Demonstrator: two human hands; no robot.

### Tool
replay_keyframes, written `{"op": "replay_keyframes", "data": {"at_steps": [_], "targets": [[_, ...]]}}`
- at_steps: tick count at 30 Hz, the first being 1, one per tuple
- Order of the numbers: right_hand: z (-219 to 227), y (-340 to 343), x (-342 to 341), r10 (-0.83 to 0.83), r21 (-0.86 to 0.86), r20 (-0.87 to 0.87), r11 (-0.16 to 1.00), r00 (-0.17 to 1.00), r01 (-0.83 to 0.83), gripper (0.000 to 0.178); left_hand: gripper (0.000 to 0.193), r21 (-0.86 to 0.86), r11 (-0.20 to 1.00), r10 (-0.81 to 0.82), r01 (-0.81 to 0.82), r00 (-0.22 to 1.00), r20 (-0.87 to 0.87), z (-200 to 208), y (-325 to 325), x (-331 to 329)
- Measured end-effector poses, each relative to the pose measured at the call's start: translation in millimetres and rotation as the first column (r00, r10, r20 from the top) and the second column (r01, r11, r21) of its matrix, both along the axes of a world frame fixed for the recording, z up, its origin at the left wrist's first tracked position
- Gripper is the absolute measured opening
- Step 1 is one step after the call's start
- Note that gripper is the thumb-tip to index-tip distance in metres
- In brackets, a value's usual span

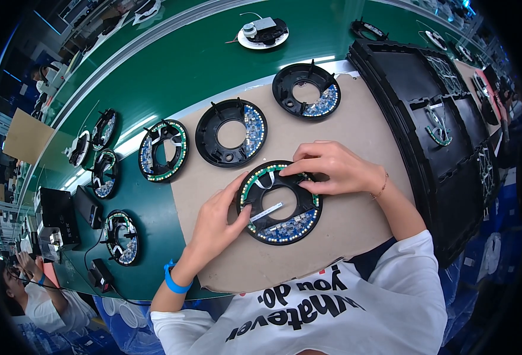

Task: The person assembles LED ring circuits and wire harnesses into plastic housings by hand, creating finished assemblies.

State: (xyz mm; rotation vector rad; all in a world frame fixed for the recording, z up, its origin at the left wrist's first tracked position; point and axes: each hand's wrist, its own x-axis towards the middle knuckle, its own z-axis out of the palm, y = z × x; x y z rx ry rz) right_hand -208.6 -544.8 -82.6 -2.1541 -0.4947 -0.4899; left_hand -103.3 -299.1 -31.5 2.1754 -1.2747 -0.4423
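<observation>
I'm seeing a black ring-shaped housing [280, 204] lying flat on the brown cardboard mat [355, 136], a green circuit-board ring with pale LEDs running round its rim, a white strip crossing its open centre, blue-grey components sitting along its lower arc

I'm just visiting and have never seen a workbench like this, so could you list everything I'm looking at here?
Ring assembly under the hands: one, black with a green edge of small lights, on the mat centre.
Other ring assemblies: two black ones on the mat behind it, about six more on the green table to the left.
Mat: one, tan, on the table.
Table: one, green.
Trays: a stack, black, at right.
Round white part: one, far centre.
Black boxes with cables: a few, left edge.
Another person: one, lower left.
Wristband: blue, left wrist.
Bracelet: thin, right wrist.
Left hand: on the ring's left edge.
Right hand: on its top edge.
</observation>
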Motion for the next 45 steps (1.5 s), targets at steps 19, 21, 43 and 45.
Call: {"op": "replay_keyframes", "data": {"at_steps": [19, 21, 43, 45], "targets": [[-5.8, -1.3, 2.4, 0.02, 0.035, -0.107, 0.999, 0.994, -0.016, 0.035, 0.052, 0.016, 1.0, 0.013, -0.012, 0.998, -0.063, -0.4, -0.1, 3.8], [-5.2, -1.5, 2.9, 0.019, 0.03, -0.113, 0.999, 0.993, -0.015, 0.035, 0.052, 0.021, 1.0, 0.019, -0.018, 0.997, -0.077, -1.5, 0.2, 4.8], [-7.4, -2.8, 5.2, 0.015, 0.013, -0.093, 1.0, 0.996, -0.014, 0.036, 0.053, 0.041, 0.999, 0.03, -0.028, 0.998, -0.048, -1.3, -3.0, 4.8], [-5.4, -2.6, 4.4, 0.016, 0.017, -0.104, 1.0, 0.994, -0.015, 0.036, 0.053, 0.043, 0.999, 0.035, -0.032, 0.998, -0.056, -1.4, -2.9, 4.8]]}}
